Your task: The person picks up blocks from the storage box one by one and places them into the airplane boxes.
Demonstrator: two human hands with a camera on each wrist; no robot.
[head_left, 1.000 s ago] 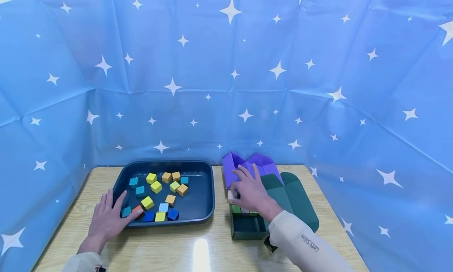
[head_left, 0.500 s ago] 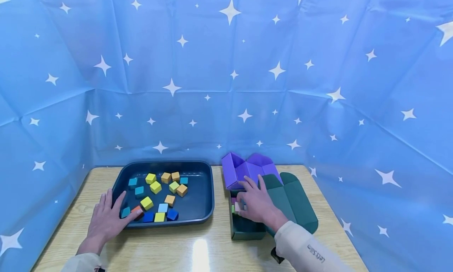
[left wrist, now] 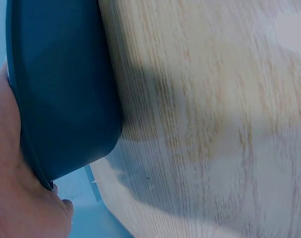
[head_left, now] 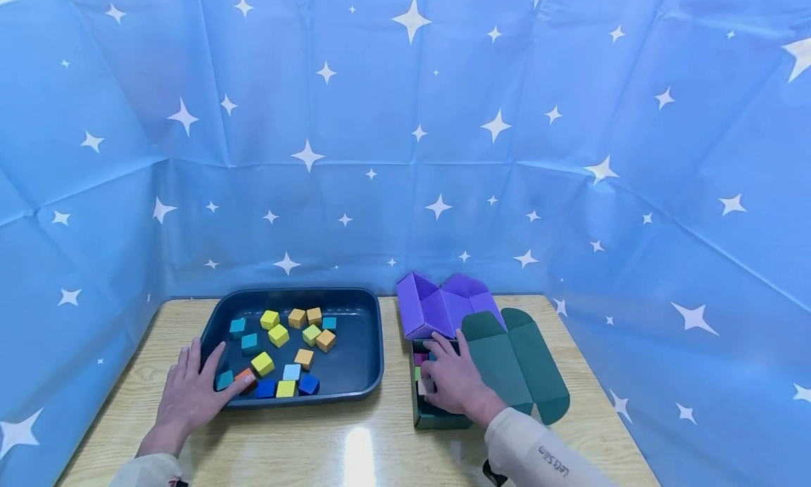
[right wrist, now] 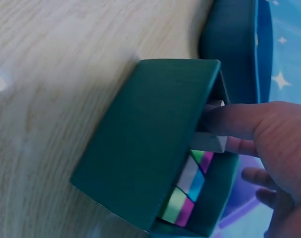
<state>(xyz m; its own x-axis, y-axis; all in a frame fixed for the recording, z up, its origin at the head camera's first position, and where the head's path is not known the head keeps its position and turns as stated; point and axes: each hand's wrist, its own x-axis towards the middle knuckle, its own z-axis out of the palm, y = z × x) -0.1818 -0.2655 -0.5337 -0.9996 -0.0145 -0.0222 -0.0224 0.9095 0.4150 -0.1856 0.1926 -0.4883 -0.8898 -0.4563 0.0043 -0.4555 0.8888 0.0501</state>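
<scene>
Pinching a white block (right wrist: 210,142) between thumb and fingers, my right hand (head_left: 451,381) was down inside the green box (right wrist: 145,134), on the side nearest my left hand (head_left: 190,388). Other blocks (right wrist: 176,202) sat in the box just beside my right fingers, and a purple box (head_left: 419,317) stood beyond that hand. My left hand rested on the corner of the dark blue tray (head_left: 355,360), fingers spread and gripping no block, with coloured cubes (head_left: 279,335) lying loose past its thumb. The white block looked light, hard and rather smooth, so I judged two opposite side faces the best hold; the box walls seemed thin card, likely to bend if my knuckles leaned on them
</scene>
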